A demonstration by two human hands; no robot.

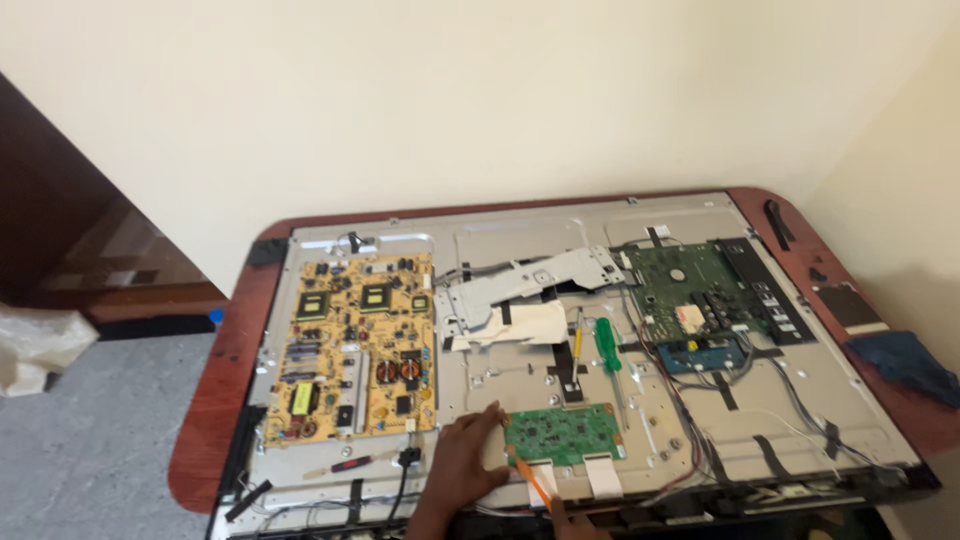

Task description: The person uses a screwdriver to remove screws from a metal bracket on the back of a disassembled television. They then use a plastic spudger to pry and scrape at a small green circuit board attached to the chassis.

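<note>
At the bottom centre of the frame, our left hand (468, 462) lies flat and open, palm down on the metal back panel (520, 245) of a large opened television, fingers spread, fingertips touching the left edge of one small green circuit board (562, 434). Just right of it, at the very bottom edge, only part of our right hand (572, 520) shows; it is closed around one orange-handled tool (533, 480), held at a slant with its tip at the lower left corner of that small green board. Two white ribbon cables (602, 476) run from the board's lower edge.

Above the board, in the middle of the frame, lies one green-handled screwdriver (608, 346) beside one thin yellow-handled one (577, 340). Further up sits one grey metal bracket (530, 283). At left of centre is one large yellow power board (358, 345); at upper right, one large green main board (690, 285) with one small blue board (705, 355) below it. One red-handled tool (350, 465) lies at lower left. The television rests on one reddish-brown table (215, 400), with a dark blue cloth (905, 362) at the right edge.
</note>
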